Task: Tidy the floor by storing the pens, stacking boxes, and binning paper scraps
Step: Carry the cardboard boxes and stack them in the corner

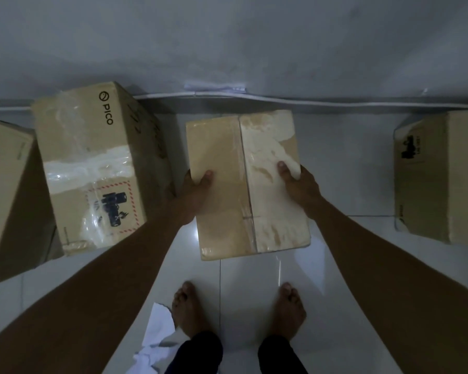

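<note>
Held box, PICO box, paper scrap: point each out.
held box (219, 163), head view, brown top face.
PICO box (92, 157), head view, taped top face.
paper scrap (158, 327), head view, middle of the white sheet.

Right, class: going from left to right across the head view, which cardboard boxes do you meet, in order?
Left-edge box, cut off by the frame → PICO box → taped box, gripped by the left hand and the right hand → right-edge box.

Tan taped box (243, 184), tan PICO box (97, 163) with red-hatched label, white floor (349, 265).
</note>
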Available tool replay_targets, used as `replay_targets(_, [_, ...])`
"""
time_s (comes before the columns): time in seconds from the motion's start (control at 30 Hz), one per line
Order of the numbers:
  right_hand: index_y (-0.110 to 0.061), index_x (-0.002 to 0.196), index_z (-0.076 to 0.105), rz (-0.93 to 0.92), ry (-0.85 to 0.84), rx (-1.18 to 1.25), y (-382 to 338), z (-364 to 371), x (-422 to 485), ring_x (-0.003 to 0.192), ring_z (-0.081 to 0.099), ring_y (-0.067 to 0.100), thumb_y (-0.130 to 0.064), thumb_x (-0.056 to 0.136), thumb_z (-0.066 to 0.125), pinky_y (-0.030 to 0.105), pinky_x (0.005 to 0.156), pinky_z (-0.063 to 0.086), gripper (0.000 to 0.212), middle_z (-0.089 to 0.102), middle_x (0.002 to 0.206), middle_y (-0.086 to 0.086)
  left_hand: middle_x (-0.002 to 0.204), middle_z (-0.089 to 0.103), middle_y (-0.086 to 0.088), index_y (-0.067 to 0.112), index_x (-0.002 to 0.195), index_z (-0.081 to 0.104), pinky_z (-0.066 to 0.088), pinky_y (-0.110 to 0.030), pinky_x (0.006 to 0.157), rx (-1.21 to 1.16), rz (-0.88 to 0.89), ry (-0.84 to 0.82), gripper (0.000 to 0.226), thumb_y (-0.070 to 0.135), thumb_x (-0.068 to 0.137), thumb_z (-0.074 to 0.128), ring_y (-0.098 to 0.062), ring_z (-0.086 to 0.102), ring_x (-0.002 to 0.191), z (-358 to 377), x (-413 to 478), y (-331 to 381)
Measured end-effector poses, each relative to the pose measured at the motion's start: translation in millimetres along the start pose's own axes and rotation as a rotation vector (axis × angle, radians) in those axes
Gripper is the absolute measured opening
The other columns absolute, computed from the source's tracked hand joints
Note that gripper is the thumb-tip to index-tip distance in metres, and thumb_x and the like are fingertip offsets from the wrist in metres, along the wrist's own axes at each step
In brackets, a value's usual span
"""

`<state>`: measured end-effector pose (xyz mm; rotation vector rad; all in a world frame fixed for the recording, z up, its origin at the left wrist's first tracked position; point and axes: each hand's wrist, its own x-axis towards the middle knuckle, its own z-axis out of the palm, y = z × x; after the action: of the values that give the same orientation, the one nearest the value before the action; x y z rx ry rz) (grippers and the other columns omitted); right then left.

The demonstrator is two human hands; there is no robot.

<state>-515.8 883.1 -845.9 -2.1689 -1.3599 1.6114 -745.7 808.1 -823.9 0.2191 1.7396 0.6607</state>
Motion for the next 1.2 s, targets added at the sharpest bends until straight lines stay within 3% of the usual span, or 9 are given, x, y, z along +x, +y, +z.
replay_targets(0.13, [-0.028, 0.136, 0.050, 0.009, 0.017, -0.009, -19.6, -24.0, -34.4, 0.122, 0.052, 0.030, -0.069, 0.084, 0.049, 0.042, 0.102, 0.043, 0.066, 0.055, 0.136, 0.006, 0.123, 0.057, -0.001, 0.017, 0.138, 0.040, 0.053, -0.037, 0.084, -0.038, -0.002, -0.065, 0.055, 0.042, 0.091, 0.054, -0.016, 0.060, 0.101, -6.2, -32.8, 10.0])
replay_targets(0.27, [-0.029, 0.133, 0.053, 0.018, 0.042, -0.021, -51.4, -58.1, -86.2, 0.118, 0.055, 0.031, -0.072, 0.082, 0.049, 0.038, 0.097, 0.046, 0.066, 0.058, 0.132, 0.006, 0.102, 0.063, 0.009, 0.022, 0.127, 0.049, 0.054, -0.022, 0.052, -0.026, 0.021, -0.061, 0.047, 0.046, 0.088, 0.059, -0.006, 0.063, 0.085, -12.4, -93.1, 44.8])
replay_targets(0.33, [-0.028, 0.131, 0.054, 0.024, 0.047, -0.020, -67.1, -73.9, -112.5, 0.116, 0.056, 0.031, -0.072, 0.082, 0.048, 0.036, 0.092, 0.046, 0.066, 0.059, 0.130, 0.007, 0.096, 0.066, 0.009, 0.025, 0.120, 0.053, 0.053, -0.019, 0.048, 0.002, 0.048, -0.074, 0.041, 0.047, 0.086, 0.060, -0.005, 0.065, 0.082, -18.1, -123.0, 61.7])
replay_targets(0.47, [-0.025, 0.132, 0.053, 0.015, 0.042, -0.019, -99.2, -107.5, -168.2, 0.114, 0.056, 0.032, -0.072, 0.083, 0.046, 0.036, 0.091, 0.045, 0.069, 0.059, 0.129, 0.009, 0.093, 0.067, 0.012, 0.039, 0.099, 0.055, 0.053, -0.020, 0.048, 0.055, 0.093, -0.115, 0.021, 0.052, 0.083, 0.060, -0.003, 0.068, 0.076, -26.2, -186.5, 95.4])
replay_targets(0.63, [-0.023, 0.131, 0.054, -0.005, 0.082, -0.035, -148.0, -161.0, -242.3, 0.113, 0.057, 0.032, -0.074, 0.082, 0.046, 0.040, 0.096, 0.047, 0.071, 0.059, 0.128, 0.009, 0.109, 0.065, -0.002, 0.027, 0.117, 0.051, 0.057, -0.034, 0.064, 0.085, 0.143, -0.160, 0.043, 0.053, 0.084, 0.058, -0.020, 0.066, 0.096, -26.9, -269.7, 148.2])
replay_targets(0.8, [-0.021, 0.128, 0.056, -0.036, 0.084, 0.004, -184.4, -206.7, -299.7, 0.105, 0.061, 0.029, -0.074, 0.080, 0.048, 0.044, 0.093, 0.051, 0.072, 0.063, 0.120, 0.008, 0.088, 0.066, 0.008, 0.026, 0.100, 0.058, 0.049, -0.013, 0.047, 0.172, 0.257, -0.097, 0.021, 0.044, 0.091, 0.055, -0.001, 0.064, 0.073, -21.9, -340.8, 193.0])
replay_targets(0.87, [-0.018, 0.128, 0.057, -0.059, 0.086, 0.002, -198.3, -225.0, -322.8, 0.104, 0.062, 0.029, -0.073, 0.081, 0.047, 0.045, 0.092, 0.051, 0.073, 0.064, 0.119, 0.008, 0.084, 0.063, 0.012, 0.026, 0.094, 0.057, 0.047, -0.014, 0.049, 0.216, 0.293, -0.092, 0.018, 0.043, 0.093, 0.052, -0.002, 0.063, 0.074, -20.5, -369.2, 210.1])
replay_targets(0.93, [-0.019, 0.128, 0.056, -0.073, 0.094, -0.010, -210.1, -239.4, -343.4, 0.106, 0.061, 0.029, -0.074, 0.081, 0.047, 0.044, 0.093, 0.050, 0.074, 0.063, 0.121, 0.008, 0.086, 0.062, 0.010, 0.021, 0.103, 0.056, 0.045, -0.016, 0.055, 0.247, 0.330, -0.090, 0.023, 0.042, 0.094, 0.051, -0.005, 0.060, 0.076, -20.2, -393.8, 225.9])
replay_targets(1.2, [-0.015, 0.135, 0.051, -0.124, 0.157, 0.061, -240.5, -284.8, -418.3, 0.119, 0.055, 0.031, -0.068, 0.081, 0.054, 0.040, 0.097, 0.047, 0.075, 0.055, 0.135, 0.012, 0.126, 0.059, -0.015, 0.005, 0.131, 0.051, 0.048, -0.040, 0.093, 0.338, 0.393, -0.049, 0.052, 0.043, 0.094, 0.049, -0.031, 0.058, 0.115, -17.5, -472.8, 264.0])
